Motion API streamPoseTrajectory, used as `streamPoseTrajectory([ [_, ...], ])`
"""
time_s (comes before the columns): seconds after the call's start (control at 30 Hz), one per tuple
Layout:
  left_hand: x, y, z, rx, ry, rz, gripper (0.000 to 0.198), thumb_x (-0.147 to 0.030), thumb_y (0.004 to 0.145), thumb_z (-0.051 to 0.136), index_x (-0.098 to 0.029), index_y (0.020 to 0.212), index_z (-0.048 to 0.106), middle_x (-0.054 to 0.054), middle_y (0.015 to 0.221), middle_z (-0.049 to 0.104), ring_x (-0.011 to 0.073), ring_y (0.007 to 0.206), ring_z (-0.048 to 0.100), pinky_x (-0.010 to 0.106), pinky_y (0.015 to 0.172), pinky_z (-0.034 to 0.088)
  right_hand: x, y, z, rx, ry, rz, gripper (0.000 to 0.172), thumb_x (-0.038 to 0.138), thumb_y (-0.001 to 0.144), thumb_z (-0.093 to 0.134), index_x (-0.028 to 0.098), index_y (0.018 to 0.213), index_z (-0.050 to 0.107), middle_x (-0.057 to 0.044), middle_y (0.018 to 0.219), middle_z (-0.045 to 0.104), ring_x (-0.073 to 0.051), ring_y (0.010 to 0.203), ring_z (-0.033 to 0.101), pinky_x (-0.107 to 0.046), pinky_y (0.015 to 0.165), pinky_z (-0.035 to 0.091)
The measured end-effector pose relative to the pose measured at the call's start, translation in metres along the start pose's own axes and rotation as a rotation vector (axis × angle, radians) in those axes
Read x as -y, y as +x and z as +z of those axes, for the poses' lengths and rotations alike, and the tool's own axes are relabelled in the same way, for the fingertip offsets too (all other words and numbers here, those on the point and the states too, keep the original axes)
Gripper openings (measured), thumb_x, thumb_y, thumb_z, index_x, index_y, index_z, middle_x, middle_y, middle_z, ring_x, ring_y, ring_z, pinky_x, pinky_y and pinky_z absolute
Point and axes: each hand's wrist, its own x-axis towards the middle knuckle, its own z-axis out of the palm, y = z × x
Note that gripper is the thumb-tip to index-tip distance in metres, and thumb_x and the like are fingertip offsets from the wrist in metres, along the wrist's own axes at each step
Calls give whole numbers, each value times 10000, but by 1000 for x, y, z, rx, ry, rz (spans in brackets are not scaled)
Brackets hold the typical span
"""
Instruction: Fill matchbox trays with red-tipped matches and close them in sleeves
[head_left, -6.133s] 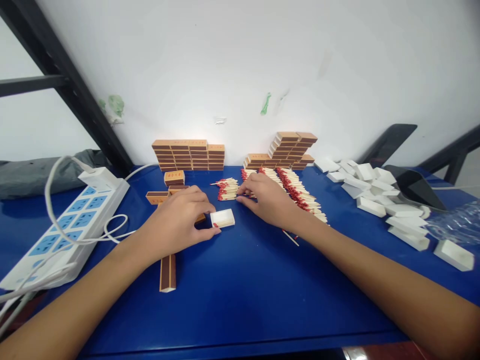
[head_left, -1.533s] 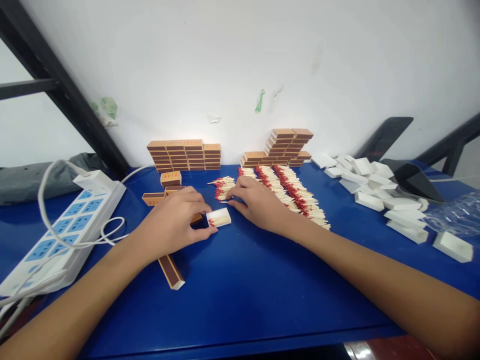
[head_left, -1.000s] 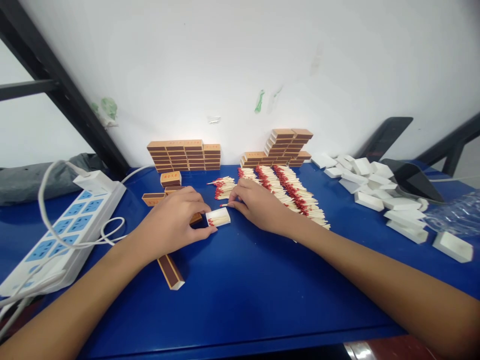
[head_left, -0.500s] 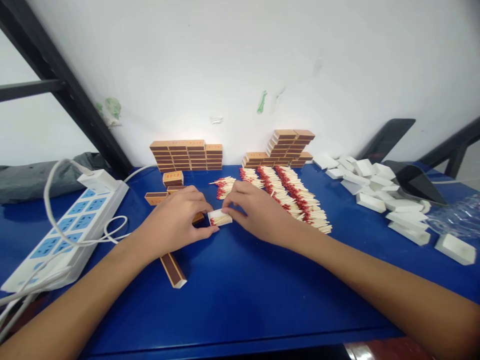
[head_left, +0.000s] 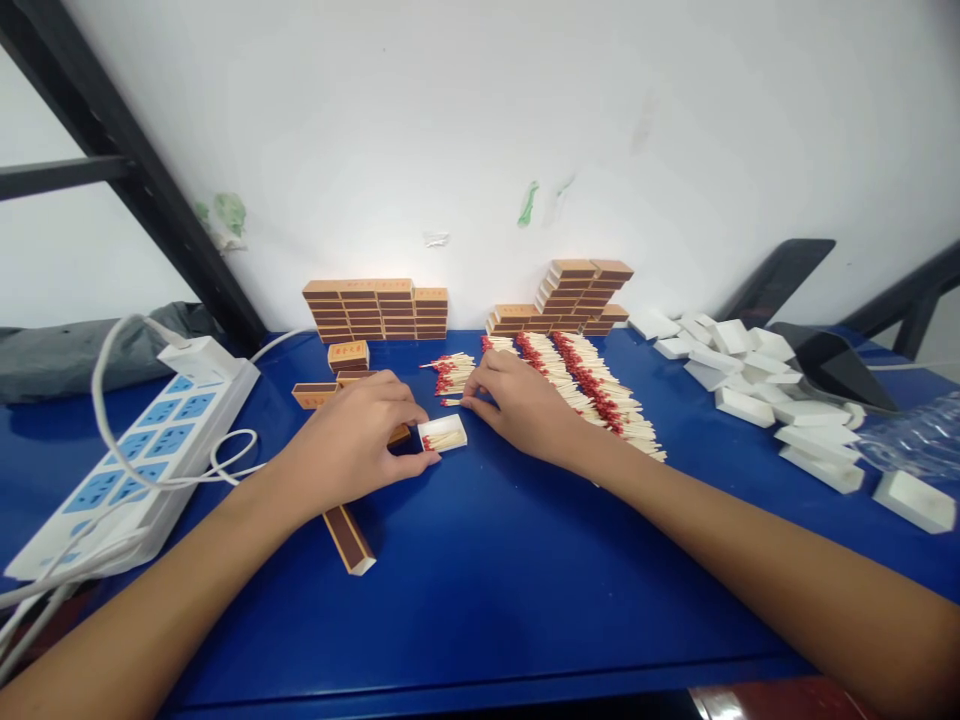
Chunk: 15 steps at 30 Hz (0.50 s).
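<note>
A small white matchbox tray point(head_left: 444, 434) with several red-tipped matches in it lies on the blue table point(head_left: 480, 560). My left hand point(head_left: 351, 440) pinches the tray's left end between thumb and fingers. My right hand point(head_left: 517, 402) rests just right of a small heap of loose matches point(head_left: 451, 372), its fingertips pinched on a single match point(head_left: 450, 402) lying there. Long rows of matches point(head_left: 592, 388) stretch behind my right wrist.
Stacked brown matchboxes point(head_left: 379, 308) and a second stack point(head_left: 570, 296) line the wall. Loose brown sleeves point(head_left: 330, 385) lie near my left hand, another sleeve point(head_left: 349, 540) under my forearm. White empty trays point(head_left: 757, 385) are at the right, a power strip point(head_left: 142, 440) with cords at the left.
My right hand went from the match heap to the tray, left matches in it, and has drawn back to the heap. My left hand stayed on the tray.
</note>
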Motion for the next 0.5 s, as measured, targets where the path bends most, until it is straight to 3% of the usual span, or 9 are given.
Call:
streamPoseTrajectory([
  [0.23, 0, 0, 1, -6, -13, -6, 236, -424, 906, 816, -200, 980, 817, 70, 913, 749, 270, 937, 650, 402, 802, 507, 3, -6, -10, 55, 34, -46, 112, 159, 1035, 647, 183, 941, 705, -93, 1022, 632, -244, 1014, 584, -376, 889, 482],
  [0.5, 1, 0, 1, 9, 1, -10, 258, -439, 919, 800, -191, 991, 815, 73, 907, 744, 273, 940, 646, 408, 801, 512, 0, -5, -11, 88, 36, 1, 87, 156, 1015, 675, 185, 944, 717, -92, 1016, 648, -245, 1012, 593, -373, 886, 479],
])
